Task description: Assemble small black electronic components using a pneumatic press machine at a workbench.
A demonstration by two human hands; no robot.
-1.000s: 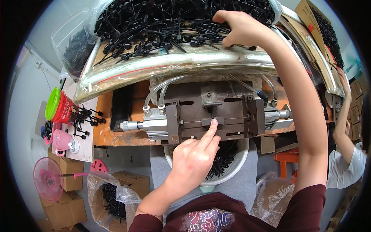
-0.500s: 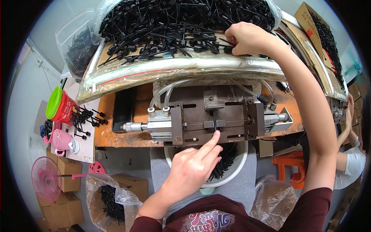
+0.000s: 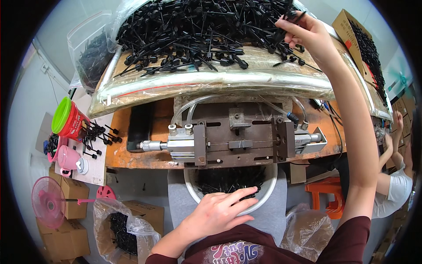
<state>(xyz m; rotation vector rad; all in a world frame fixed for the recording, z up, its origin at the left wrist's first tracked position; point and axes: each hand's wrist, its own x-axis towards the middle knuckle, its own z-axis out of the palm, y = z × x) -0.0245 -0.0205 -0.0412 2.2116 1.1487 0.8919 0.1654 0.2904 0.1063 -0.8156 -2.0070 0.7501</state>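
Note:
My right hand [image 3: 307,33] is raised at the right of the heap of black stemmed plastic pieces [image 3: 193,26], its fingers closed around at least one such piece [image 3: 292,20]. How many pieces it grips is unclear. My left hand [image 3: 222,209] spreads its fingers over the near rim of the white basket [image 3: 270,189] on my lap. The basket holds many of the black pieces. Between my hands sits the brown metal fixture [image 3: 237,119]. Its two small grey jaws [image 3: 240,144] meet at the middle, and no black piece shows in them.
Air cylinders [image 3: 181,147] with clear hoses flank the fixture on the orange bench [image 3: 118,154]. At the left are a red bucket [image 3: 72,121], a pink cup [image 3: 68,158] and a pink fan [image 3: 48,201]. An orange stool [image 3: 327,193] and another person's arm [image 3: 387,152] are at right.
My left hand has drawn back from the jaws to the basket. The black piece that stood at the jaws is gone. My right hand has risen from the heap's near edge, holding black material.

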